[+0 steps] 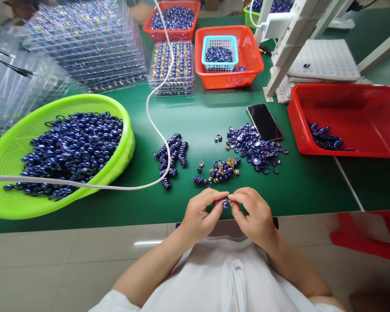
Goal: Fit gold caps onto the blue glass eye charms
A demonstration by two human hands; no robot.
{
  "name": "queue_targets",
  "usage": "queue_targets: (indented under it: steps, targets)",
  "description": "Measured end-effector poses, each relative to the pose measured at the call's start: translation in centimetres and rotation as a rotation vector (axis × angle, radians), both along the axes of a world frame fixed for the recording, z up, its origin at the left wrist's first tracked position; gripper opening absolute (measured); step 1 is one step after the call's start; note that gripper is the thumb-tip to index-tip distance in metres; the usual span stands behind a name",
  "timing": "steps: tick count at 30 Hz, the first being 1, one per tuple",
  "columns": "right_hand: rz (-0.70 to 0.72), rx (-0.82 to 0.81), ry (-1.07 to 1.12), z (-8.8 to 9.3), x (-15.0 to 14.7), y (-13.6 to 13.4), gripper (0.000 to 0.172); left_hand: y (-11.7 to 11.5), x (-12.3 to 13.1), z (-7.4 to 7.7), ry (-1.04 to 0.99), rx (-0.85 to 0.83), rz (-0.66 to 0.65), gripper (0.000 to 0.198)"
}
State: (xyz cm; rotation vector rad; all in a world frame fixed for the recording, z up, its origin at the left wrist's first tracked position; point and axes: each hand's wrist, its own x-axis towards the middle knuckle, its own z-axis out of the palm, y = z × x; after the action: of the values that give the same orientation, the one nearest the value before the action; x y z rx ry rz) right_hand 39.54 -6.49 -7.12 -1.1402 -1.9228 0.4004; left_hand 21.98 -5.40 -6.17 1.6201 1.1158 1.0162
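Just past the table's front edge, my left hand point(204, 213) and my right hand point(253, 213) meet fingertip to fingertip. Both pinch one small shiny dark blue piece point(225, 204) with a rounded end; fingers partly cover it. Directly beyond them lies a small heap of blue pieces with orange and clear bits point(225, 170). A pile of flat round dark blue pieces point(256, 145) spreads behind, to the right. Off to the left are stacked rows of coiled-looking dark blue pieces point(172, 151). One loose little piece point(200, 165) rests beside the heap.
A white cable point(152, 121) crosses the green table. At left stands a lime basket point(130, 143) of blue pieces; at right, a red tray point(360, 117). A phone point(264, 122) touches the flat pieces. Orange basket point(201, 52) and clear tray stacks point(117, 56) stand behind.
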Motion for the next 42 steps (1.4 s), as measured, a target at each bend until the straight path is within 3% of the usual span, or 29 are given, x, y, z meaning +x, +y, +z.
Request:
queue_targets:
  steps: [10, 18, 29, 34, 39, 42]
  targets:
    - [-0.055, -0.364, 0.243, 0.8, -0.1, 0.1, 0.009, -0.2, 0.3, -0.3, -0.065, 0.017, 0.039, 0.020]
    - [-0.101, -0.329, 0.291, 0.0, -0.8, -0.4, 0.009, -0.5, 0.7, -0.2, -0.047, 0.123, 0.028, 0.024]
    - [-0.064, -0.491, 0.313, 0.1, -1.1, 1.0, 0.008, -0.4, 0.4, -0.9, 0.024, 0.078, 0.060, 0.021]
    - [0.081, -0.467, 0.134, 0.6, 2.2, 1.8, 0.009, -0.1, 0.2, -0.7, 0.028, -0.048, 0.025, 0.015]
    - [-0.292, -0.232, -0.067, -0.6, 8.0, 2.9, 0.013, 0.4, 0.1, -1.0, -0.031, -0.220, 0.104, 0.019]
    - [-0.352, -0.139, -0.255, -1.4, 10.0, 3.6, 0.018, 0.7, 0.4, -1.2, -0.114, -0.295, 0.115, 0.024]
